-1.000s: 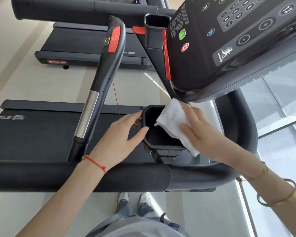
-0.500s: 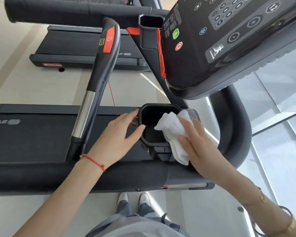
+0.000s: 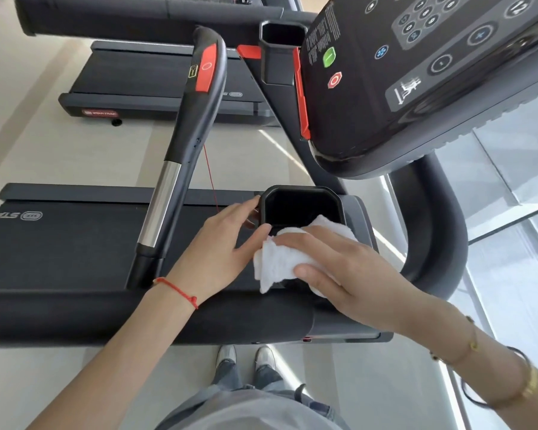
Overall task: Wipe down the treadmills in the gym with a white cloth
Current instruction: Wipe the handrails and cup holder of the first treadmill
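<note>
A black cup holder (image 3: 302,200) sticks out from the near treadmill, below its control console (image 3: 416,72). My right hand (image 3: 345,268) holds a bunched white cloth (image 3: 277,262), thumb and fingers curled round it, and presses it on the holder's near rim. My left hand (image 3: 218,252) rests against the holder's left side, thumb on the rim and fingers along the outer wall. The holder's near wall is hidden under the cloth.
A black handrail (image 3: 196,119) with a red panel and silver grip slants up left of the holder. The treadmill belt (image 3: 66,243) lies beneath it. A second treadmill (image 3: 156,82) stands beyond. A padded front bar (image 3: 106,318) runs near my waist. Glass wall at the right.
My right hand has drawn the cloth from the holder's far right rim toward me and leftward, onto the near rim. My left hand has stayed on the holder's left side.
</note>
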A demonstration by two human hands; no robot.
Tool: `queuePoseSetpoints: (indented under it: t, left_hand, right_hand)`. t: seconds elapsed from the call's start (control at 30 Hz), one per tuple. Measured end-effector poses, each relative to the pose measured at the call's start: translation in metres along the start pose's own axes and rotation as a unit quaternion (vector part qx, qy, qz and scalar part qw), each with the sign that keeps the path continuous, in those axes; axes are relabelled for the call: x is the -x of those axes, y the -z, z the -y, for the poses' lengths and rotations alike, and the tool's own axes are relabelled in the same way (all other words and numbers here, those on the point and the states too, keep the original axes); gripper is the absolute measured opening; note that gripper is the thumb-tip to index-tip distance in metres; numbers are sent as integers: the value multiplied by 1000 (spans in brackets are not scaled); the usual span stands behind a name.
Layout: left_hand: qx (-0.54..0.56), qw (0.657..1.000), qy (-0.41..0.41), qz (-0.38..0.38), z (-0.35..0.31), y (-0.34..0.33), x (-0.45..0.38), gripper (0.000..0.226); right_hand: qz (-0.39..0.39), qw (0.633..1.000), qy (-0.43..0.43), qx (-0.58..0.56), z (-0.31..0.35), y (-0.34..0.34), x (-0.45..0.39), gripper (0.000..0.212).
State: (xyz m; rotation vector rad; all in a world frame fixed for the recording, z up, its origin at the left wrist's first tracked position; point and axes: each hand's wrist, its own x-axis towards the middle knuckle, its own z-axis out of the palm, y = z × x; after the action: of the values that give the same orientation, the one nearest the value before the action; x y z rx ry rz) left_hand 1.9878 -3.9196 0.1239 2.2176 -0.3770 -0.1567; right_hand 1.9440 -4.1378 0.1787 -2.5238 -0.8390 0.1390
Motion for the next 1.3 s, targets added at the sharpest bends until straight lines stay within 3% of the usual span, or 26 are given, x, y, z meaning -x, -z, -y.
queuePoseSetpoints:
  t: [0.17, 0.37, 0.5, 0.63, 0.77, 0.93, 1.1, 1.3]
  left_hand:
    - [4, 1000, 0, 0, 1, 0, -1, 69]
    - [-5, 1000, -15, -10, 3, 0, -1, 67]
    - [-8, 1000, -23, -17, 3, -2, -1, 63]
    - [-17, 1000, -17, -20, 3, -2, 0, 65]
    - [-17, 1000, -13, -21, 3, -3, 0, 59]
    - [-21, 999, -17, -22, 2, -3, 0, 55]
    - [-26, 999, -5, -25, 2, -3, -1, 58]
    - [-18, 1000, -10, -22, 0, -2, 0, 61]
  right_hand:
    - [3, 998, -37, 60, 5, -3, -7, 45]
    - [-85, 980, -43, 173, -2, -3, 33, 30]
    - [-157, 978, -121, 65, -1, -10, 33, 39]
    - [-220, 951, -215, -28, -11, -12, 19, 45]
    - [-175, 952, -237, -77, -25, -14, 0, 49]
    - [-125, 967, -220, -19, -28, -9, -27, 59]
    - [-91, 989, -109, -27, -28, -7, 4, 55]
    - [-13, 994, -22, 111, -49, 6, -41, 54]
